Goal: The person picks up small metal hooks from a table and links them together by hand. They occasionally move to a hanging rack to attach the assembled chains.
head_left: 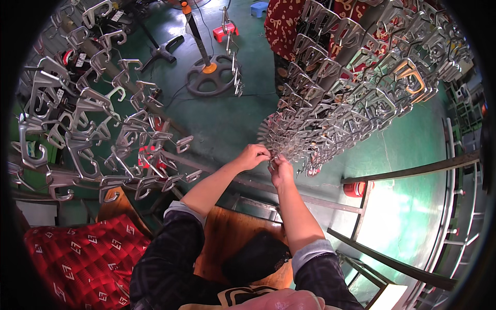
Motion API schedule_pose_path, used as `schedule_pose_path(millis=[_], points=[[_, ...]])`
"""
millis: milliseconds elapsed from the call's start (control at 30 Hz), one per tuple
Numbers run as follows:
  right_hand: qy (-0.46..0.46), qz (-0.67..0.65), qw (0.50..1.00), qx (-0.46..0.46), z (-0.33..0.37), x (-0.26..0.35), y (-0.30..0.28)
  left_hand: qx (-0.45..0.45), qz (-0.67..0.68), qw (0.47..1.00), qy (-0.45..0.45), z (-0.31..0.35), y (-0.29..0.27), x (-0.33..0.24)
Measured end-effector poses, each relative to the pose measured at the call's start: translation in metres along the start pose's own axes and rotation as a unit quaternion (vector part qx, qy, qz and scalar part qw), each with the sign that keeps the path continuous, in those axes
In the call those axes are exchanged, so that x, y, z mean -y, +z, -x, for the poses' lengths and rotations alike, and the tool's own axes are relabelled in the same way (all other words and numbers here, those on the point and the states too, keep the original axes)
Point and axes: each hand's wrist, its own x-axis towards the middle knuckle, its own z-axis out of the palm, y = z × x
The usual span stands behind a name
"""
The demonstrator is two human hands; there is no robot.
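My left hand (255, 156) is closed in a pinch at the lower near end of a dense cluster of silver metal hooks (351, 106). Right beside it, my right hand (281, 171) is also closed, its fingertips almost meeting the left ones. Whatever lies between the fingers is too small to make out. The cluster hangs in long overlapping rows that rise to the upper right, with one orange-tinted hook (409, 77) among them. On the left, more silver hooks (85, 119) with triangular frames hang from a slanting bar, apart from my hands.
A fan-like stand with a round dark base (213, 75) is on the green floor ahead. Beyond are a red stool (225, 32) and a blue stool (259, 9). Metal bars (310, 199) cross in front of me. Red patterned cloth (98, 258) lies at lower left, beside a wooden surface (217, 243).
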Motion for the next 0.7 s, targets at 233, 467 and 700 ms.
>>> schedule_pose_path(millis=[233, 467, 700], points=[[-0.007, 0.012, 0.997, 0.074, 0.013, 0.001, -0.003, -0.013, 0.048, 0.999, -0.019, 0.016, -0.009, -0.017], [-0.011, 0.007, 0.998, 0.055, 0.026, 0.004, 0.001, 0.015, 0.045, 0.999, -0.015, 0.019, -0.014, -0.038], [-0.031, 0.008, 0.997, 0.076, 0.025, 0.002, -0.003, 0.03, -0.023, 0.999, 0.004, 0.02, -0.011, -0.044]])
